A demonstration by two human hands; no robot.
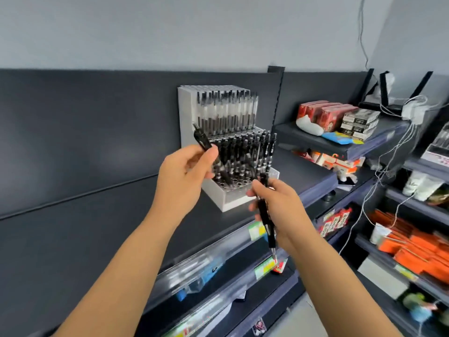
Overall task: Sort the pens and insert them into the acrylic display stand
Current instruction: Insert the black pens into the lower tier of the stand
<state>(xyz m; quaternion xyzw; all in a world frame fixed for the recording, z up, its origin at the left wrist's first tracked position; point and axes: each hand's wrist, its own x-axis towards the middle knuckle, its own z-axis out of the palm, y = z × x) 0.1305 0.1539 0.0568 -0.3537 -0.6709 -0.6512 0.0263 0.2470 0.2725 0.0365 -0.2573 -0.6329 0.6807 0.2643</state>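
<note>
Left grip point(184, 171) pinches a black pen point(202, 139), right grip point(274, 207) clasps a second pen point(270, 235). The stand point(187, 105) at twelve o'clock looks crowded, so inserting one may jostle its neighbours.

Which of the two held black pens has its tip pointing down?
The black pen in the right hand: near vertical, metal tip below the hand. The black pen in the left hand slants up-left before the acrylic stand.
</note>
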